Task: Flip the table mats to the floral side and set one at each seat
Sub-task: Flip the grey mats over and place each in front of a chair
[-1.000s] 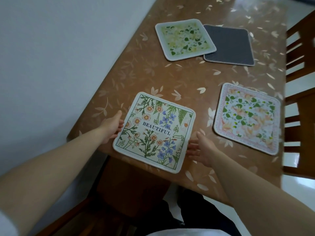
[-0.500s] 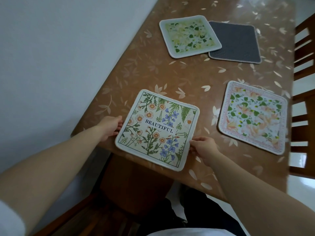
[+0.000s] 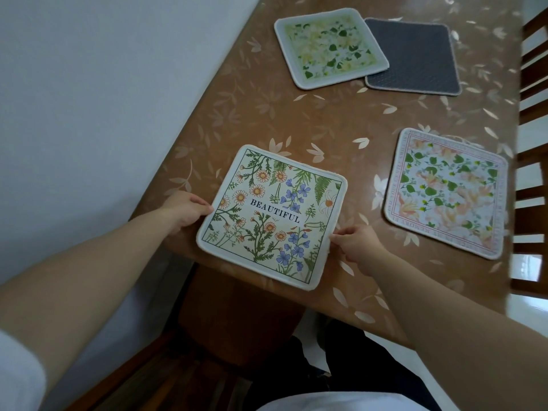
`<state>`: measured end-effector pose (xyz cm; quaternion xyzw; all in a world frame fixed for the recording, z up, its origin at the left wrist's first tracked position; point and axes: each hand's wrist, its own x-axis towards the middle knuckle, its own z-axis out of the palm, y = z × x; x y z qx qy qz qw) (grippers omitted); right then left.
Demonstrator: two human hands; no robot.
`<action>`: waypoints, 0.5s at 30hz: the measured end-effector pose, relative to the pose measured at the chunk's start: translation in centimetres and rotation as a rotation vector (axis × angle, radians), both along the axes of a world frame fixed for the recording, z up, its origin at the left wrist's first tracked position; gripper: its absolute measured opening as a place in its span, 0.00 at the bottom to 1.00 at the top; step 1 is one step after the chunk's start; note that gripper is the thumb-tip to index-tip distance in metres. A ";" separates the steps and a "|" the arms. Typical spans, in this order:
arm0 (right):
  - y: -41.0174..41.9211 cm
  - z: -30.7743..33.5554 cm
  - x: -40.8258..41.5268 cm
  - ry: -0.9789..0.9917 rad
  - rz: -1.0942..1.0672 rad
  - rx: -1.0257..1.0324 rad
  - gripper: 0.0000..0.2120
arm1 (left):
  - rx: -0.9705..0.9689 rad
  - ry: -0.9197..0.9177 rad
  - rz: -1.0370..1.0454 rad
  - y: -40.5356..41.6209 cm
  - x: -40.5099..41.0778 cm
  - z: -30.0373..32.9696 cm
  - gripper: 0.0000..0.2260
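A square mat with flowers and the word BEAUTIFUL [image 3: 271,215] lies floral side up at the near edge of the brown table [image 3: 326,123]. My left hand [image 3: 185,210] pinches its left edge. My right hand [image 3: 354,246] pinches its right edge near the lower corner. A pink and green floral mat [image 3: 447,192] lies face up to the right. At the far end a yellow-green floral mat [image 3: 330,47] lies face up, and its right edge overlaps a mat showing its dark grey back [image 3: 412,68].
A white wall [image 3: 89,99] runs along the table's left side. Wooden chair backs [image 3: 530,173] stand at the right edge. A wooden chair seat [image 3: 231,318] sits under the near table edge, below the held mat.
Both hands went from lying open beside the BEAUTIFUL mat to closing on its left and right edges. The mat has hardly shifted; the camera view moved slightly.
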<state>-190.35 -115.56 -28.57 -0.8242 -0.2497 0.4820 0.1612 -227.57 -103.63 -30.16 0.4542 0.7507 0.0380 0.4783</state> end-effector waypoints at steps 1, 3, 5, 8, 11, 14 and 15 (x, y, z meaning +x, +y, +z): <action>0.1 -0.1 -0.2 0.000 -0.003 0.003 0.05 | -0.009 0.008 -0.008 0.0 -0.2 0.1 0.03; 0.2 -0.2 -0.5 0.007 -0.004 0.005 0.06 | -0.009 0.026 -0.017 0.0 -0.6 0.1 0.03; 0.2 -0.3 -0.7 0.007 0.003 0.000 0.06 | -0.004 0.026 -0.014 -0.1 -0.6 0.0 0.03; 0.2 -0.3 -0.6 -0.007 0.009 -0.004 0.07 | 0.002 0.013 0.002 -0.5 -0.6 -0.2 0.02; 0.2 -0.3 -0.5 -0.001 0.012 0.002 0.06 | 0.014 0.013 0.007 -0.7 -0.6 -0.1 0.03; 0.3 -0.2 -0.3 0.021 0.003 -0.011 0.04 | 0.001 0.003 0.011 -0.6 -0.8 -0.2 0.02; 0.3 -0.1 -0.2 0.041 -0.011 -0.016 0.04 | -0.004 0.004 0.008 -0.5 -0.8 -0.1 0.01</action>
